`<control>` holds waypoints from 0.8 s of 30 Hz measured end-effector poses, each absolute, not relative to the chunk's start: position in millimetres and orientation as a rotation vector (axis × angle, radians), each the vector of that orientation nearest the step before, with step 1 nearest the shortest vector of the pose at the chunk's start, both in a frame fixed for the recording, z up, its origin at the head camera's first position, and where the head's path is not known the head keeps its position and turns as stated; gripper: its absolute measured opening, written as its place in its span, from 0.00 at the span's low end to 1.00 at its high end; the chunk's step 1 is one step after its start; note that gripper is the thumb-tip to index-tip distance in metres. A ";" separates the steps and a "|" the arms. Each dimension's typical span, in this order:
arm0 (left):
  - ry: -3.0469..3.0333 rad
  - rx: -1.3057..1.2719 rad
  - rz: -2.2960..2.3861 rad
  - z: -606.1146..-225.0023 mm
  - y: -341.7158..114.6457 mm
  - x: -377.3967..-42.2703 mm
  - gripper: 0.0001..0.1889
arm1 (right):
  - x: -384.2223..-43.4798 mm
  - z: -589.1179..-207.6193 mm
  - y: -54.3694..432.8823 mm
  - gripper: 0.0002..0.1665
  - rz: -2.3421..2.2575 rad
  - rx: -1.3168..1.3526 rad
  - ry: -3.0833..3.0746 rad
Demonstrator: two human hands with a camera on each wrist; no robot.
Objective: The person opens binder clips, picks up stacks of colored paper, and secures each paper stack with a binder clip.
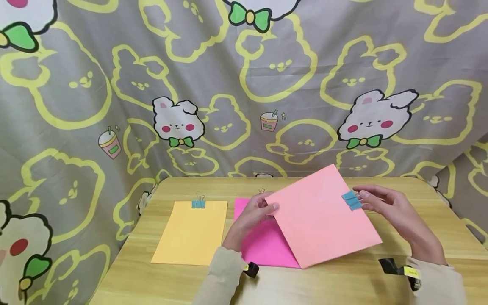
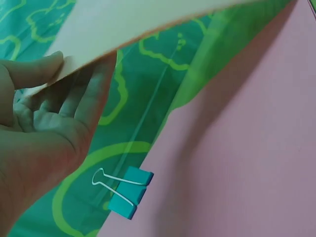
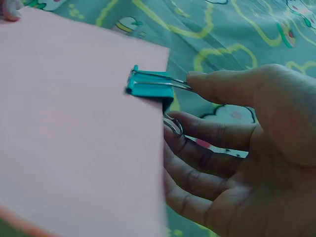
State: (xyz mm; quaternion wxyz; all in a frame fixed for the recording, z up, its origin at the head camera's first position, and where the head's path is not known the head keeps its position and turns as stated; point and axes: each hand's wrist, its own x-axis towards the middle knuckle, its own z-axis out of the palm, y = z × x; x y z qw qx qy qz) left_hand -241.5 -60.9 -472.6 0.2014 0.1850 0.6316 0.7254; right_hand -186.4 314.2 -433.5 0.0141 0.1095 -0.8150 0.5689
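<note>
A stack of light pink paper [image 1: 324,220] is held tilted above the table. My left hand [image 1: 253,218] pinches its left corner, thumb on top and fingers beneath, as the left wrist view also shows. At the opposite edge sits a teal binder clip [image 1: 351,200], its body over the paper's edge. My right hand [image 1: 396,218] pinches the clip's wire handles [image 3: 170,81], thumb on one and fingertips at the other. Partly hidden under the light pink stack lies magenta paper [image 1: 267,250], with another teal binder clip [image 2: 131,192] on its far edge.
Yellow paper [image 1: 192,237] lies to the left on the wooden table [image 1: 126,271], a teal binder clip [image 1: 198,204] on its far edge. Behind the table hangs a grey curtain [image 1: 228,93] with cartoon prints. Bands with dark straps [image 1: 398,270] sit around both wrists.
</note>
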 end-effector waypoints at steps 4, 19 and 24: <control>1.821 0.569 1.972 -472.3 -51.5 -238.8 0.16 | -183.5 -434.1 327.0 0.22 1.837 0.310 -2.495; 1.865 0.436 1.666 -492.9 -6.9 -203.7 0.09 | -181.7 -453.0 358.7 0.16 1.869 0.114 -2.478; 1.923 0.423 1.564 -493.5 -6.2 -199.9 0.09 | -191.2 -460.7 351.2 0.17 1.870 0.080 -2.436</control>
